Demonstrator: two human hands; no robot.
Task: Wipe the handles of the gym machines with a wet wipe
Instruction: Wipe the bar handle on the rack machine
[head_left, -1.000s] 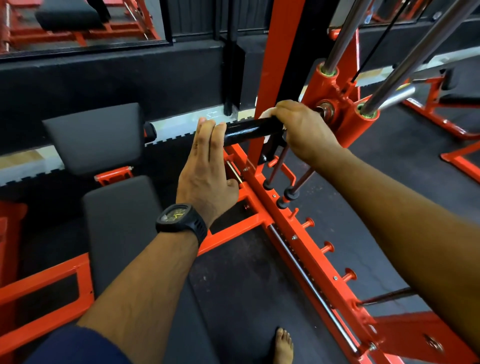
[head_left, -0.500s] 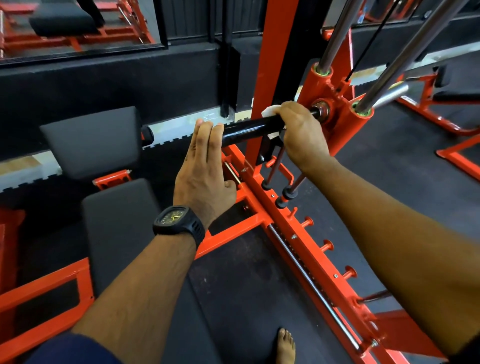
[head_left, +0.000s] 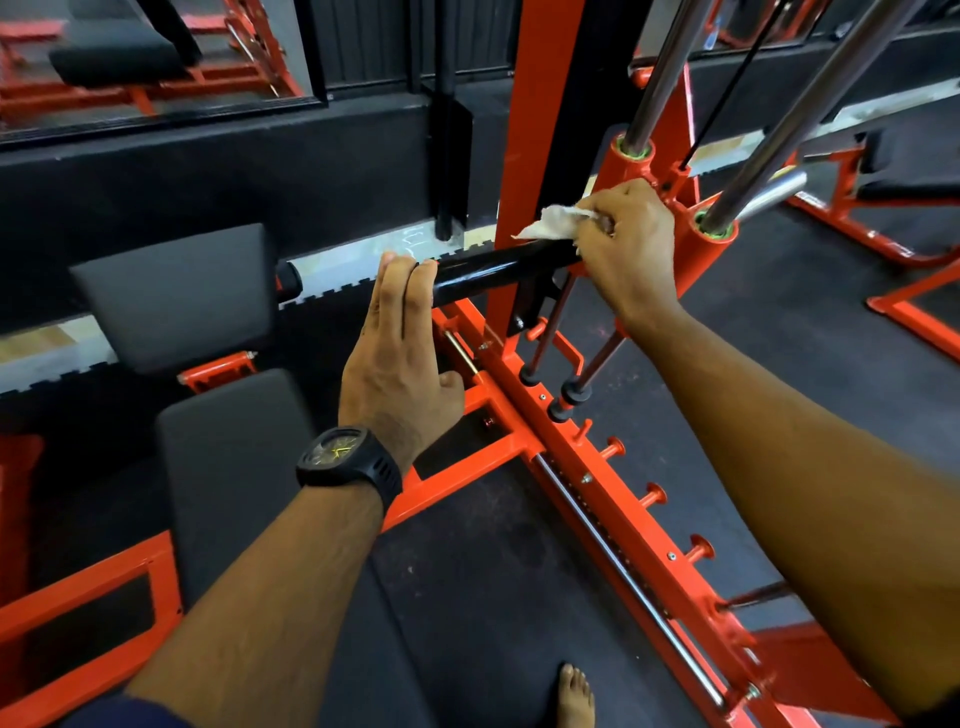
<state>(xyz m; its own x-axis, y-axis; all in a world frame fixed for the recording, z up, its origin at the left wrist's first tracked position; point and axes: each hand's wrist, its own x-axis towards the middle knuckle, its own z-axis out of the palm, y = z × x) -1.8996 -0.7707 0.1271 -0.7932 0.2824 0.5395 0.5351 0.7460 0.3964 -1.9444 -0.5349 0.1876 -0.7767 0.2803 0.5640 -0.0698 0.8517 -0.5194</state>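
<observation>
Logged left hand flat, fingers straight and together, tips touching the black handle near 12 o'clock. Logged right hand at 1 o'clock, fingers curled, pinching a crumpled wet wipe at the handle's top edge; contact not discernible. Handle's right end covered by that hand. Directly behind: orange upright. At 2 o'clock, chrome guide rods. At 9 o'clock, grey pads. Black watch on left wrist. Bare foot at 6 o'clock.
</observation>
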